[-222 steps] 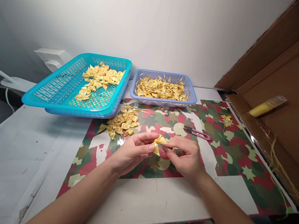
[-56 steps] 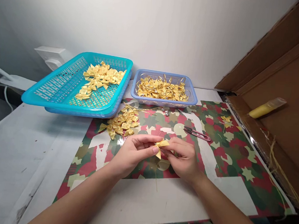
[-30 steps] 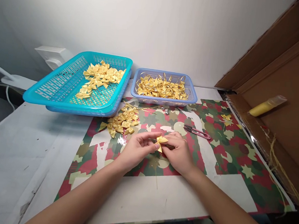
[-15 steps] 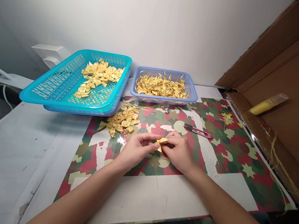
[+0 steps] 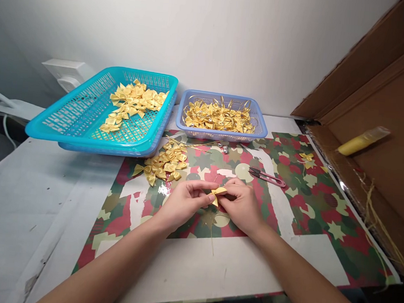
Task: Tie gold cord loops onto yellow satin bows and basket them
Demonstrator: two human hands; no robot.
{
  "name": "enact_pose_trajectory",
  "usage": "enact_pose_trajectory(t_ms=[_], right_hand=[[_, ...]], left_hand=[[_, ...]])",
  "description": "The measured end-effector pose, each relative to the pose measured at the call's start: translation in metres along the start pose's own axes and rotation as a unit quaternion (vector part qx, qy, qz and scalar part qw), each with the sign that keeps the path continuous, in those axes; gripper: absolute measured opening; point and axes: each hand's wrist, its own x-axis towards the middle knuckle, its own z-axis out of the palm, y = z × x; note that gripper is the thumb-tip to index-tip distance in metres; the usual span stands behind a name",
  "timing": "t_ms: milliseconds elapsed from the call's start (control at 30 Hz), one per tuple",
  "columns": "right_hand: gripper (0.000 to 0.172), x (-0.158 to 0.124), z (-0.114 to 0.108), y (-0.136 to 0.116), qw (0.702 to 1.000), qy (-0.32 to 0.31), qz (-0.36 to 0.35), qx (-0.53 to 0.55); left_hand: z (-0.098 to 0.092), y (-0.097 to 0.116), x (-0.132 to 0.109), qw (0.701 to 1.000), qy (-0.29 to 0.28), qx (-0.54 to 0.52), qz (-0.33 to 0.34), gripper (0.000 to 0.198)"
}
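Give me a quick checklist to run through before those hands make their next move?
1. Left hand has a grip on the small yellow satin bow: ok, thumb and forefinger pinch it.
2. Right hand at the bow: ok, by its right side.
3. Right fingertips' contents known: cannot tell, partly hidden.
4. Thin yellow thread attached to the bow: cannot tell, its upper end is unclear.
5. Pink-handled snips with dark blades away from both hands: ok, lying beyond the right hand.
6. Rectangular turquoise plastic basket away from both hands: ok.
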Motion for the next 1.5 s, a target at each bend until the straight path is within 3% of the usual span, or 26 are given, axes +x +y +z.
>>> enact_pose_trajectory(t_ms=[367, 767, 933, 1133, 1233, 1500], right_hand=[[0.031, 0.0, 0.0, 0.001, 1.0, -0.002, 0.013, 0.007], [0.026, 0.0, 0.003, 0.002, 1.0, 0.012, 0.001, -0.005], [0.02, 0.002, -0.003, 0.001, 0.999, 0.011, -0.023, -0.019], [0.016, 0.005, -0.02, -0.007, 0.989, 0.091, -0.113, -0.016], [0.016, 0.005, -0.02, -0.008, 0.986, 0.074, -0.147, -0.033], [0.015, 0.003, -0.015, -0.003, 0.992, 0.032, -0.112, -0.051]], left_hand=[[-0.001, -0.001, 0.0, 1.0, -0.009, 0.009, -0.007, 0.041], [0.004, -0.005, 0.001, 0.994, 0.025, 0.094, 0.057, 0.03], [0.005, -0.008, 0.0, 0.991, 0.027, 0.1, 0.087, 0.033], [0.005, -0.008, -0.002, 0.993, 0.034, 0.083, 0.078, 0.038], [0.005, -0.007, -0.002, 0.99, 0.041, 0.102, 0.086, 0.035], [0.004, -0.006, 0.001, 0.976, 0.059, 0.185, 0.097, 0.031]])
